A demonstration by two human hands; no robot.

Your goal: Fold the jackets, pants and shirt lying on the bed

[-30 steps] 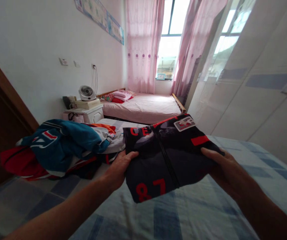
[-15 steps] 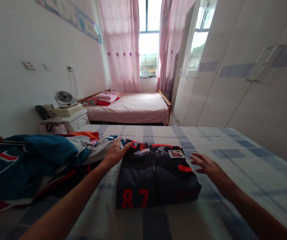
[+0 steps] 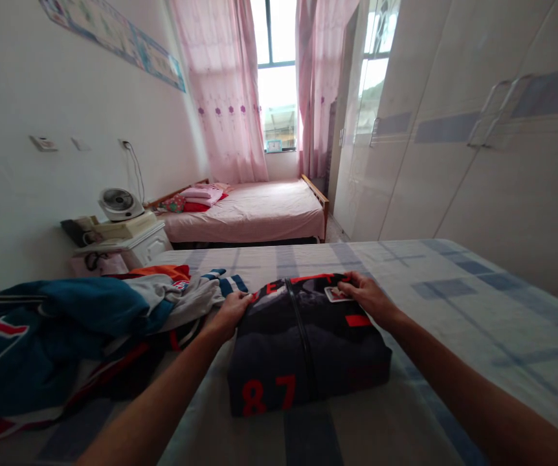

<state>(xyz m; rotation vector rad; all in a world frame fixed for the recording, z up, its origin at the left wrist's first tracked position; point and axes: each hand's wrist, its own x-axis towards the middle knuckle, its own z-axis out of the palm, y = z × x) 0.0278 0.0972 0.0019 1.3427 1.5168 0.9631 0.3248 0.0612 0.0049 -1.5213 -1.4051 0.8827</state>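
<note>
A folded dark jacket [image 3: 327,356] with a zipper, red lettering and a red 87 lies on the checked bedsheet. My left hand [image 3: 233,312] is closed on its far left corner, the thumb on top and the other fingers mostly hidden. At the far right corner, beside the white-edged patch, my right hand [image 3: 366,296] pinches the cloth. The jacket's far edge looks slightly raised between them. To the left, near my left forearm, lies a loose heap of clothes [image 3: 75,317] in teal, grey, orange and red.
The near bed [image 3: 478,336] spreads out under a blue-and-white checked sheet. Beyond it stands a second bed [image 3: 254,207] with pink bedding. A fan [image 3: 120,202] sits on a white cabinet [image 3: 145,243] at left. White wardrobes [image 3: 454,181] line the right side.
Both hands have closed on the jacket's far corners; the right came in from beside it. The jacket's far edge has lifted a little. The view has shifted slightly right.
</note>
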